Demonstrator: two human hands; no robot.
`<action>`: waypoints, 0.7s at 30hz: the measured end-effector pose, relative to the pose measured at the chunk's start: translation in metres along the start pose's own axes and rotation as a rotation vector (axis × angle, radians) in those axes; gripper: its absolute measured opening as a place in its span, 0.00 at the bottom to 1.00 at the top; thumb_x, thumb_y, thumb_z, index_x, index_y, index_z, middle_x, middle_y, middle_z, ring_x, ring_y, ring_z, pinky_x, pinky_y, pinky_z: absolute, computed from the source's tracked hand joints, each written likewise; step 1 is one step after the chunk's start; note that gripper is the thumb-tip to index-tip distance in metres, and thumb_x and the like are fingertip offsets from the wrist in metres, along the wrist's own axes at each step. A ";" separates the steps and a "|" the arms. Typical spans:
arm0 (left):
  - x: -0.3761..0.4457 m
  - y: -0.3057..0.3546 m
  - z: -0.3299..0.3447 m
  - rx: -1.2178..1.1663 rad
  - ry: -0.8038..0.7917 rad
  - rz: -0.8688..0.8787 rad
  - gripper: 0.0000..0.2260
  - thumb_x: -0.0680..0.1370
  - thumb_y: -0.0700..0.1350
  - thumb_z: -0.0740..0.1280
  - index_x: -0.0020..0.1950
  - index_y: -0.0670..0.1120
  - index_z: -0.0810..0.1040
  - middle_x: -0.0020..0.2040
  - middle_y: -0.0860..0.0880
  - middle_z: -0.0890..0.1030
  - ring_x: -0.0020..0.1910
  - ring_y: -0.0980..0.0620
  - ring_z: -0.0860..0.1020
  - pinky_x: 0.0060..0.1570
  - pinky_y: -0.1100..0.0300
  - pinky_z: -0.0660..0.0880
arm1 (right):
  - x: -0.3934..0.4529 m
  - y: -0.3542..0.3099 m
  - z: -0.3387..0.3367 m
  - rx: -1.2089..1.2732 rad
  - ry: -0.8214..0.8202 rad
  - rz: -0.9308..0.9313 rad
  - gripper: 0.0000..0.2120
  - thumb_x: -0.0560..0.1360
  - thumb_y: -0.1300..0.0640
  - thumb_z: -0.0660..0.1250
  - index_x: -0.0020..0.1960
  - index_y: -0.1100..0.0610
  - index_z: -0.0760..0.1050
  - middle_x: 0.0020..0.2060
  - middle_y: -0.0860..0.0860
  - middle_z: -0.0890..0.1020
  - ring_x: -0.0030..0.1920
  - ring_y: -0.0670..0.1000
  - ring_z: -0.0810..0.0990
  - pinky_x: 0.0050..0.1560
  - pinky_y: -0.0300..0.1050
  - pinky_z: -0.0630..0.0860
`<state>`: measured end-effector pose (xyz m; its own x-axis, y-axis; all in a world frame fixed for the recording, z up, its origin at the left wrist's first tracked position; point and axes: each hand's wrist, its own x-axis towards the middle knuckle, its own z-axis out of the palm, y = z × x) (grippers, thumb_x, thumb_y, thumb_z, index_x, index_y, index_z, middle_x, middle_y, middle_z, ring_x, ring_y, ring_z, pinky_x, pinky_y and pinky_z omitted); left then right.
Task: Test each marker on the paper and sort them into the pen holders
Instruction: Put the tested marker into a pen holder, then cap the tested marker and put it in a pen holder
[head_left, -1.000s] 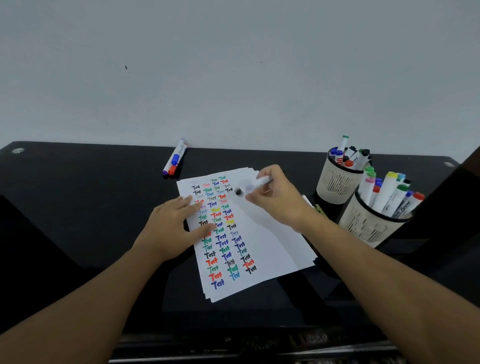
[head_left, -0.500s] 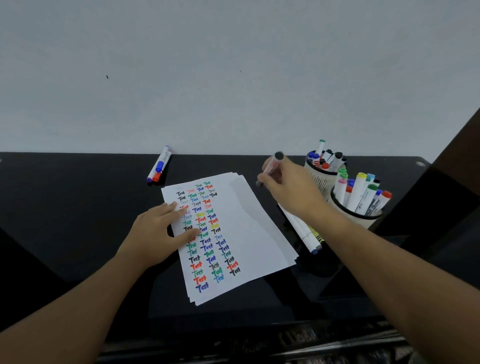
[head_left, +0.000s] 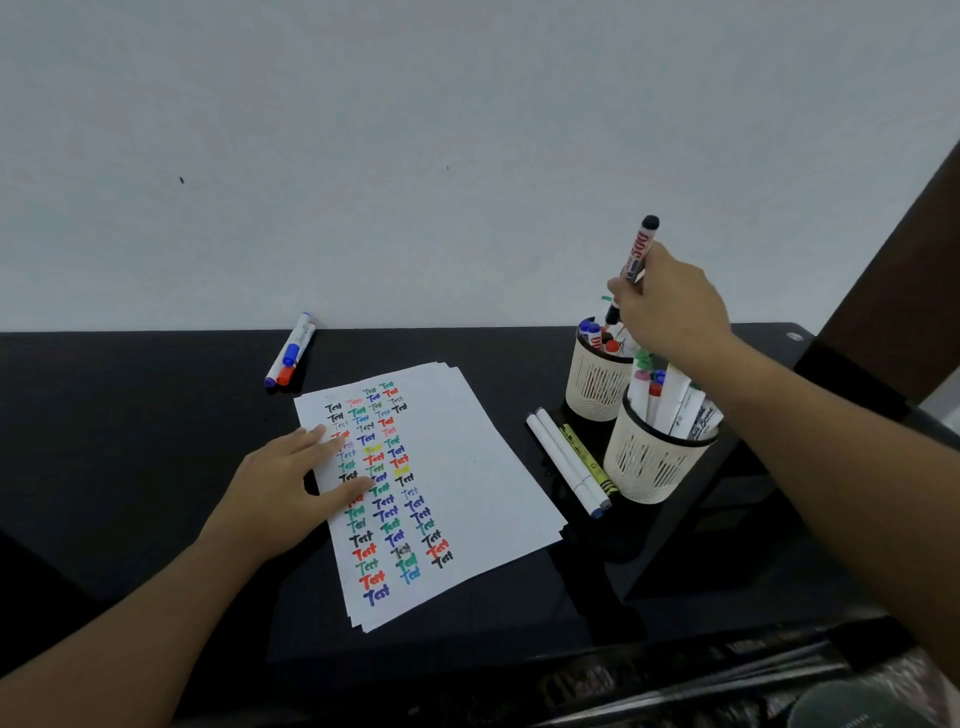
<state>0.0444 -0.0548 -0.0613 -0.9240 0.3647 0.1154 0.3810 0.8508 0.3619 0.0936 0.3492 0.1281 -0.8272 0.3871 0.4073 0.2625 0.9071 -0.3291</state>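
Observation:
My right hand (head_left: 667, 306) grips a black-capped marker (head_left: 638, 254) nearly upright, its lower end just above the far pen holder (head_left: 596, 382), which holds several markers. A nearer pen holder (head_left: 649, 462) is also full of markers, partly hidden by my right forearm. My left hand (head_left: 288, 491) rests flat on the left edge of a stack of white paper (head_left: 467, 467) covered with coloured "Test" marks. Two markers, blue and red capped, (head_left: 291, 353) lie at the back left of the table.
Two white markers (head_left: 566, 462) and a yellow highlighter (head_left: 587, 460) lie on the black table (head_left: 130, 441) between the paper and the holders. A pale wall stands right behind the table. A dark brown edge rises at the far right.
My right hand has lifted the marker off the paper and carried it right and up to above the far holder, turning it upright. My left hand stays on the paper.

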 end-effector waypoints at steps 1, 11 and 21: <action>0.000 0.000 0.000 0.005 0.001 0.002 0.45 0.68 0.81 0.56 0.77 0.55 0.70 0.79 0.53 0.66 0.78 0.53 0.61 0.77 0.48 0.58 | 0.000 0.003 0.001 -0.025 -0.016 0.010 0.14 0.84 0.47 0.62 0.61 0.57 0.71 0.48 0.55 0.81 0.46 0.59 0.80 0.47 0.56 0.79; -0.001 0.003 0.000 -0.012 0.014 -0.014 0.43 0.69 0.79 0.59 0.76 0.55 0.71 0.78 0.54 0.66 0.78 0.54 0.61 0.77 0.48 0.58 | 0.005 0.020 0.006 0.095 -0.109 0.089 0.08 0.83 0.50 0.64 0.54 0.52 0.79 0.50 0.51 0.83 0.47 0.53 0.81 0.50 0.53 0.81; -0.001 0.005 -0.003 -0.007 -0.009 -0.033 0.47 0.66 0.82 0.56 0.77 0.55 0.69 0.79 0.53 0.65 0.78 0.53 0.60 0.77 0.46 0.58 | 0.003 0.011 0.005 0.047 -0.096 0.022 0.07 0.82 0.48 0.65 0.52 0.50 0.80 0.45 0.47 0.83 0.44 0.51 0.82 0.48 0.56 0.83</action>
<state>0.0470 -0.0523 -0.0574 -0.9356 0.3399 0.0954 0.3502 0.8598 0.3716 0.0916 0.3594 0.1219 -0.8658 0.3872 0.3171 0.2594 0.8890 -0.3774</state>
